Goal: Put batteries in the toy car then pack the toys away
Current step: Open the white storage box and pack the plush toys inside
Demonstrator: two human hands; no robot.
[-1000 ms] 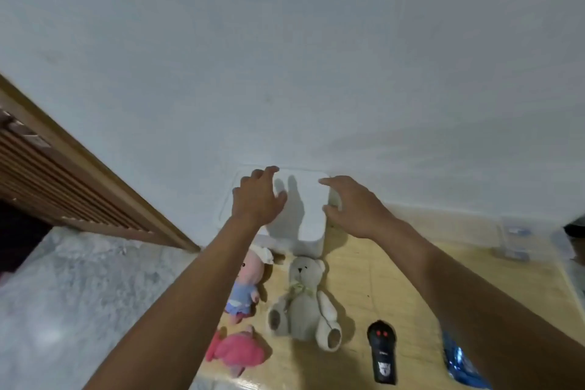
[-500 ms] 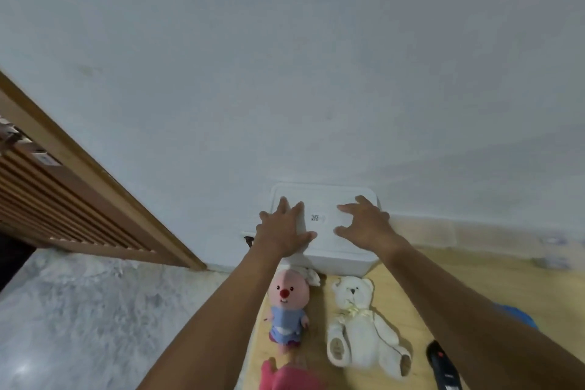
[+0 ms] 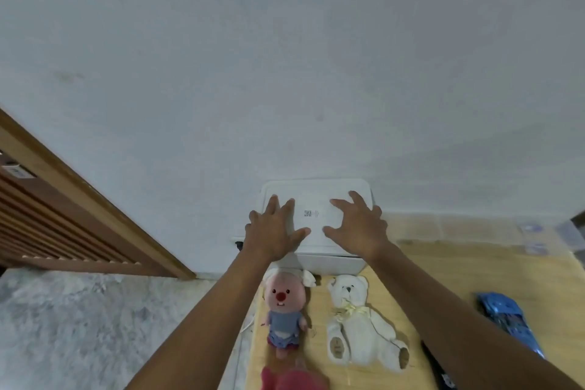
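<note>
Box (image 3: pixel 316 196): white, lid on, against wall | left hand (image 3: pixel 273 233), right hand (image 3: pixel 357 228): flat on lid, each grip spread, holding nothing; half a second ago likewise, a second ago at its edges | pink doll (image 3: pixel 282 307), white bear (image 3: pixel 357 323): just below box | blue car (image 3: pixel 506 320): right, apart.

Head view, forward and downward.

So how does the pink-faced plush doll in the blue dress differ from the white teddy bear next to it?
The pink-faced plush doll in the blue dress is smaller and multicoloured; the white teddy bear is larger and all white apart from a pale yellow neck ribbon. The doll lies straight, while the bear slants with its legs spread. Both lie face up on the wooden surface, below the white lidded box.
</note>
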